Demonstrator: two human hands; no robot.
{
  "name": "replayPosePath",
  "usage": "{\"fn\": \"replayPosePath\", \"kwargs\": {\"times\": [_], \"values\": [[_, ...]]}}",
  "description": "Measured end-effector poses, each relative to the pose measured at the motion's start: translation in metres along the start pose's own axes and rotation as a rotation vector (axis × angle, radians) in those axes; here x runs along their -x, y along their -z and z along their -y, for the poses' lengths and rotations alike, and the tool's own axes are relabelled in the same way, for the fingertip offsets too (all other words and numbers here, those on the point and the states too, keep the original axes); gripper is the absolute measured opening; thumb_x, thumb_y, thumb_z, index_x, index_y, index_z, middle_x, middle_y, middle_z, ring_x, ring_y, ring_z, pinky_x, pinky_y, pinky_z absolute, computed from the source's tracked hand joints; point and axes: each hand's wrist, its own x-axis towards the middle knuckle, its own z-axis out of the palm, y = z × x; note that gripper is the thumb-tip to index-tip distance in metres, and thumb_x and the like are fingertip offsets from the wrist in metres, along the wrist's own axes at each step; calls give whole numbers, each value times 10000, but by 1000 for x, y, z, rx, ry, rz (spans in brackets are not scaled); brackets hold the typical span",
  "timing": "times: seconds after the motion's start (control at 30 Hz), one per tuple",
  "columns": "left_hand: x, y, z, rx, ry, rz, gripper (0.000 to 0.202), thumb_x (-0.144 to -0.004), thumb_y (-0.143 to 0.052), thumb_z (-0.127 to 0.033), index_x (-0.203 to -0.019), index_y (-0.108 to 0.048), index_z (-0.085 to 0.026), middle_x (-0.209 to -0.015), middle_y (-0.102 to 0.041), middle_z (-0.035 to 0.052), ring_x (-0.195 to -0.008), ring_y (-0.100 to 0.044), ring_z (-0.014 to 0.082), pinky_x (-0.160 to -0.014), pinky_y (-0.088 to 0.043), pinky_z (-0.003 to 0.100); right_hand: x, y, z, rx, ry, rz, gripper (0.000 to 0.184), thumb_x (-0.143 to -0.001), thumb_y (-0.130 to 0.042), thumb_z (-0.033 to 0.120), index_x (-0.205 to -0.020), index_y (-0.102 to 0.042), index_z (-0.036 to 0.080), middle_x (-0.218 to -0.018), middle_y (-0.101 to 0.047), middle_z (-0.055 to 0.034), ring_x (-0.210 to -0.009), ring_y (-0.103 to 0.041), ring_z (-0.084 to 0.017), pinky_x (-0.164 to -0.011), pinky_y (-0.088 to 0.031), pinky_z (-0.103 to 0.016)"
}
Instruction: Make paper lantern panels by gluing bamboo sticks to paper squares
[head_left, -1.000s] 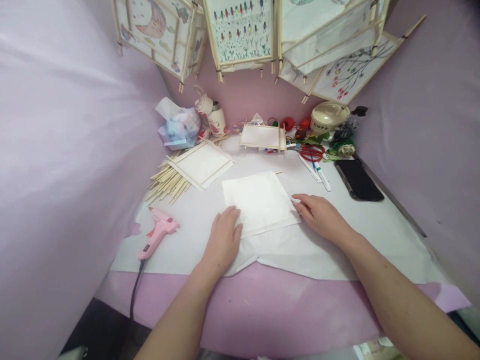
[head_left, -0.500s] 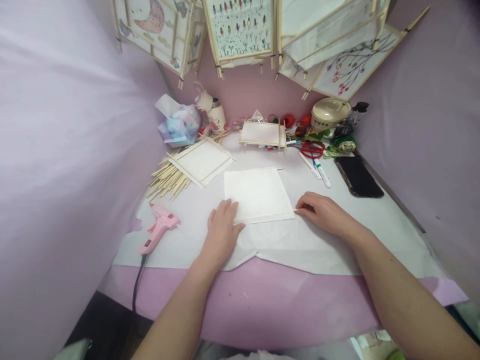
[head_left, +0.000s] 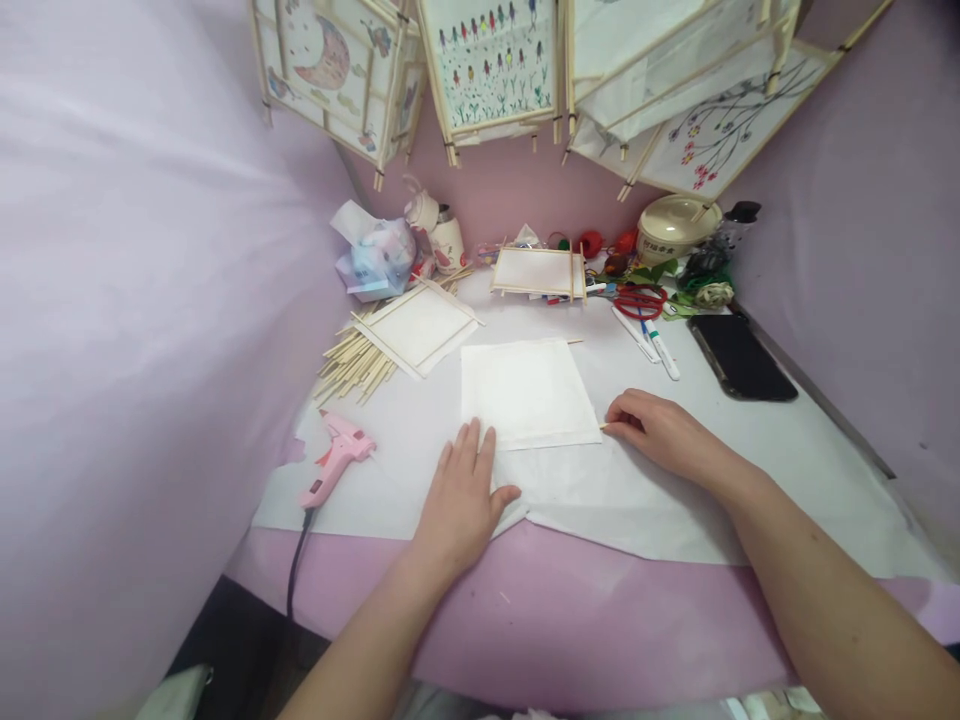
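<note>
One square white paper sheet point(head_left: 529, 393) lies before two wood-framed white panels point(head_left: 420, 323). The left hand point(head_left: 466, 490), thumb spread, touches the sheet's near-left corner; the right hand point(head_left: 646, 425) pinches one pale wooden stick point(head_left: 604, 427) at its near-right.

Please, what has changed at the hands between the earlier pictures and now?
The right hand left the right edge of the white sheet and now pinches a thin stick just beside it. The left hand slid slightly back, by the near-left corner. The sheet's near edge, slanted before, lies straighter. The glue gun and phone stayed.
</note>
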Motion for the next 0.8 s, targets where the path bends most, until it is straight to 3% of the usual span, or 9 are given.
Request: {"fn": "replayPosePath", "kwargs": {"times": [0.2, 0.3, 0.37, 0.47, 0.57, 0.63, 0.7, 0.8], "values": [[15, -6, 2, -54, 39, -22, 670, -956, -473, -491, -1529, -294, -193, -1617, -200, 180, -1493, -175, 338, -1169, -196, 612, 0, 1, 1, 5, -2, -8, 164, -896, -524, 366, -818, -595, 240, -883, -639, -36, -753, -584, -189, -680, -442, -334], [21, 3, 3, -8, 18, -19, 637, -945, -503, -486, -1504, -352, -221, -1617, -200, 184, -1490, -177, 353, -1159, -196, 630, 0, 0, 1, 8, -2, -4, 164, -901, -519, 359, -808, -584, 240, -878, -633, -30, -757, -581, -186, -685, -438, -331], [25, 15, 10, 41, -1, -77, 565, -956, -492, -457, -1466, -409, -228, -1606, -250, 169, -1485, -213, 339, -1164, -213, 608, 0, -1, 0, 11, -3, 1, 172, -907, -510, 364, -808, -578, 241, -870, -631, -28, -753, -577, -187, -684, -435, -332], [31, 39, 40, 90, 85, -317, 452, -969, -462, -381, -1387, -481, -212, -1518, -413, 158, -1426, -354, 301, -1143, -315, 530, 0, -4, -6, 18, -2, 1, 188, -907, -509, 390, -809, -577, 246, -857, -635, -27, -745, -579, -193, -674, -431, -336], [38, 57, 86, 19, 356, -496, 466, -929, -502, -382, -1334, -515, -150, -1397, -504, 203, -1346, -440, 337, -1104, -360, 518, -2, -9, -14, 22, 9, 0, 210, -905, -513, 420, -806, -584, 250, -857, -644, -33, -746, -586, -202, -669, -435, -344], [42, 59, 113, -56, 508, -443, 571, -891, -539, -429, -1352, -490, -94, -1330, -524, 236, -1285, -474, 384, -1046, -397, 543, -2, -11, -18, 22, 19, 2, 226, -906, -512, 438, -805, -590, 251, -862, -649, -41, -745, -590, -208, -665, -440, -351], [45, 55, 131, -101, 569, -344, 595, -880, -533, -443, -1333, -499, -58, -1224, -572, 234, -1227, -505, 395, -1015, -404, 549, -2, -12, -20, 22, 27, 5, 234, -907, -509, 449, -810, -594, 254, -871, -653, -46, -747, -594, -213, -663, -445, -356], [49, 46, 139, -122, 606, -282, 492, -907, -463, -422, -1206, -594, -54, -1082, -606, 220, -1128, -544, 381, -969, -422, 528, -2, -12, -21, 23, 31, 6, 236, -911, -503, 454, -815, -594, 259, -882, -656, -46, -752, -598, -217, -669, -449, -359]]}}
